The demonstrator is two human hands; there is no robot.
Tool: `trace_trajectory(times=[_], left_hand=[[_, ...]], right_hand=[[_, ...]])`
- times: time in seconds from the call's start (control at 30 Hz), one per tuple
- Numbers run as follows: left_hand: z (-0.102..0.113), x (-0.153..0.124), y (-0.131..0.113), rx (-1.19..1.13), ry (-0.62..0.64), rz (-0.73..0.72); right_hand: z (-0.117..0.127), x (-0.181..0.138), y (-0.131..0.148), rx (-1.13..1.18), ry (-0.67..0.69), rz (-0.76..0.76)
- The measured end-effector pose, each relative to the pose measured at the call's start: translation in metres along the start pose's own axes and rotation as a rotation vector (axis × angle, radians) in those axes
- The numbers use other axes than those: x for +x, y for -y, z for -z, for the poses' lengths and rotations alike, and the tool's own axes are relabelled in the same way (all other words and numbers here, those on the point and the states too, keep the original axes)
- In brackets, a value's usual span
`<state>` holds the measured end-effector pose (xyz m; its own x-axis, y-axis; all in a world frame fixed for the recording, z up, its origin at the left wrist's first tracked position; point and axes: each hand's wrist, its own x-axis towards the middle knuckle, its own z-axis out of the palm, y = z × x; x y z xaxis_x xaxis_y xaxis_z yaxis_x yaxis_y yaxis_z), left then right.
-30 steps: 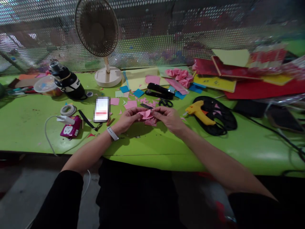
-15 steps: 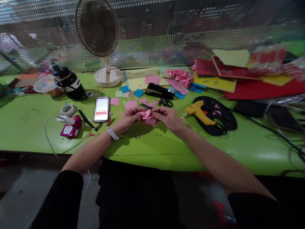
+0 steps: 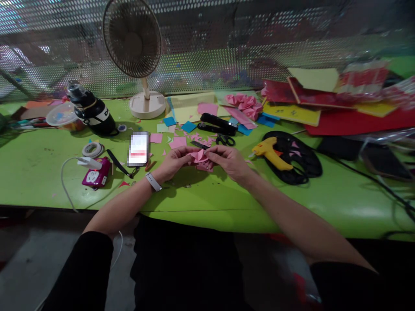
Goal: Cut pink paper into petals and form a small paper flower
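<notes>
Between my two hands is a piece of pink paper (image 3: 197,156) with curled edges. My left hand (image 3: 177,162) pinches its left side between thumb and fingers. On the opposite side, my right hand (image 3: 228,162) grips the paper's edge with thumb and fingertips. More pink paper (image 3: 205,167) shows just under the held piece. Right behind my hands lie black scissors (image 3: 225,139) among small pink scraps (image 3: 202,139). A pink paper square (image 3: 178,142) rests beside them. Farther back sits a black stapler (image 3: 218,124).
To the right, a yellow glue gun (image 3: 275,153) lies on a black tray (image 3: 311,157). A phone (image 3: 138,149), tape roll (image 3: 92,149) and purple power adapter (image 3: 96,173) are on the left. A black bottle (image 3: 92,110) and fan (image 3: 147,105) stand behind. Crumpled pink paper flowers (image 3: 244,106) lie at the back.
The pink paper and my right fingertips have shifted very slightly at the paper's edge. Both hands keep their hold in nearly the same place.
</notes>
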<state>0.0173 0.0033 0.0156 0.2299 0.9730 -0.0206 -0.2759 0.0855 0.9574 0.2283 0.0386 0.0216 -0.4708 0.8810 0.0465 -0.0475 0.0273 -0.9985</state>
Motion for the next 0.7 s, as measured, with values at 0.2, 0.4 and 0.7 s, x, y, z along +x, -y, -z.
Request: trace_trajectory(times=[0.2, 0.4, 0.7], left_hand=[[0.0002, 0.0001, 0.0003, 0.047, -0.007, -0.003], [-0.0006, 0.0007, 0.0025, 0.212, -0.023, -0.081], [-0.0017, 0.0002, 0.0029, 0.260, -0.025, -0.107]], right_hand=[[0.0010, -0.0004, 0.0007, -0.078, -0.015, 0.037], [-0.0007, -0.0034, 0.0034, -0.247, -0.091, 0.103], [-0.0002, -0.0012, 0.0011, -0.191, -0.051, 0.062]])
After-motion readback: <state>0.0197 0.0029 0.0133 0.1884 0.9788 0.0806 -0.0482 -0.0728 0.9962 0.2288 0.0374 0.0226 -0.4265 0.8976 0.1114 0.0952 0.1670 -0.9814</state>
